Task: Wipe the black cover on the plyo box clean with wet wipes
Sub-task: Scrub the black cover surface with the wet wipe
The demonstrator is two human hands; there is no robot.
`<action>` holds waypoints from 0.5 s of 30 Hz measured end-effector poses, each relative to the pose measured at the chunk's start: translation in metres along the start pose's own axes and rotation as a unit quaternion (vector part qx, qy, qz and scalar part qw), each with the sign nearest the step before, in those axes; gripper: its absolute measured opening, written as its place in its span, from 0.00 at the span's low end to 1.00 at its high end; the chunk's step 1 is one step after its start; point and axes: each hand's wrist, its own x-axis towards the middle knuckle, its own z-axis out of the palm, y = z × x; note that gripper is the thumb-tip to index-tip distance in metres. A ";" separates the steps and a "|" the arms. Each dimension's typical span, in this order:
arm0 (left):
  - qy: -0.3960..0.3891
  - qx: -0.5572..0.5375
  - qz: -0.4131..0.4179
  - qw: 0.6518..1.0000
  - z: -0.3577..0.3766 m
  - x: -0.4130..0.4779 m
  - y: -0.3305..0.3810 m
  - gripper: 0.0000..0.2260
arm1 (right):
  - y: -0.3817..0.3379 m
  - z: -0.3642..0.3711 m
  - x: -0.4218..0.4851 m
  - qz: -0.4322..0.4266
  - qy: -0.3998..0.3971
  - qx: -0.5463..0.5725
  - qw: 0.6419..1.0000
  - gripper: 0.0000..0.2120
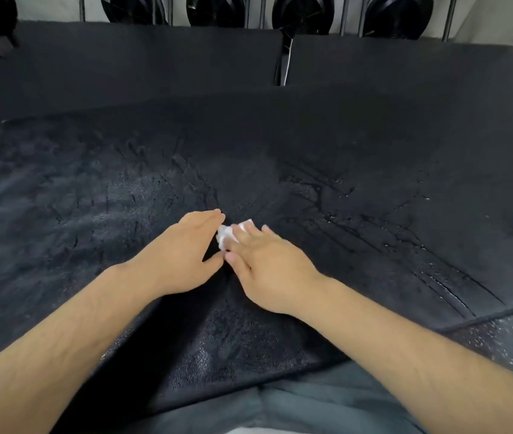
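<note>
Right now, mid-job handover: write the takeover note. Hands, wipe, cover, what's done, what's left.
Left hand: flat on the black textured cover, fingers straight, holding nothing, fingertips at the wipe's edge.
Right hand: straight fingers press the crumpled white wet wipe onto the cover.
The wipe sits mid-cover between both hands.
Done: wet streaks show to the right of the hands.
Left: the area left of the hands looks dull and greyish, probably not yet wiped.
</note>
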 end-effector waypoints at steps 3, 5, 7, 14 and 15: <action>-0.019 0.019 0.000 1.000 0.000 -0.002 0.000 0.32 | 0.041 -0.012 0.008 0.074 0.013 -0.038 0.996 0.16; -0.029 0.023 -0.005 0.999 0.000 -0.003 0.001 0.32 | 0.048 -0.011 0.009 0.157 0.038 -0.073 0.984 0.19; -0.029 0.020 -0.007 0.999 0.000 -0.003 0.002 0.32 | 0.017 -0.001 0.002 0.130 0.043 -0.055 0.989 0.16; -0.046 0.025 -0.009 0.999 -0.003 -0.008 0.006 0.28 | 0.037 -0.007 -0.017 0.161 0.049 -0.072 0.983 0.17; -0.046 0.023 -0.009 0.999 -0.002 -0.010 0.006 0.28 | 0.030 -0.006 -0.018 0.183 0.059 -0.083 0.978 0.15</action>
